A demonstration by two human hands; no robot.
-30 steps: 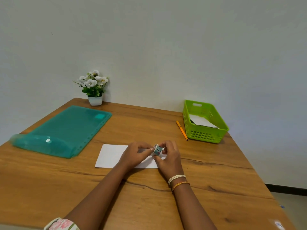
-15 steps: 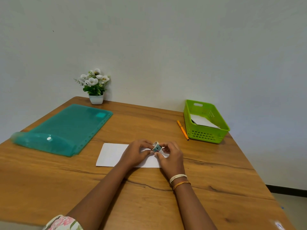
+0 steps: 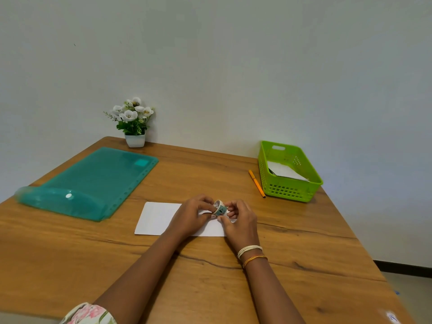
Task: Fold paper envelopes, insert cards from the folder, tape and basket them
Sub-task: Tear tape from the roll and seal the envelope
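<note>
Both hands, left [image 3: 190, 215] and right [image 3: 240, 222], pinch the tape [image 3: 220, 207] just above the envelope [image 3: 159, 218] under the grip (basket [image 3: 289, 190] well apart); peel the end slowly, roll steady.

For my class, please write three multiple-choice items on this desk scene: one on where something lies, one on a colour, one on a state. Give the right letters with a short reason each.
1. Where does the orange pen lie?
A. In the basket
B. On the table just left of the green basket
C. On the folder

2. What colour is the plastic folder?
A. Teal
B. Red
C. Yellow

3. What is being done with the tape roll?
A. It lies alone on the table
B. It sits in the basket
C. It is held between both hands above the white paper

Key: 1 B, the pen rests on the wood beside the basket's left wall. 2 A, the folder is translucent teal. 3 C, the left hand and right hand pinch the roll between their fingertips.
</note>
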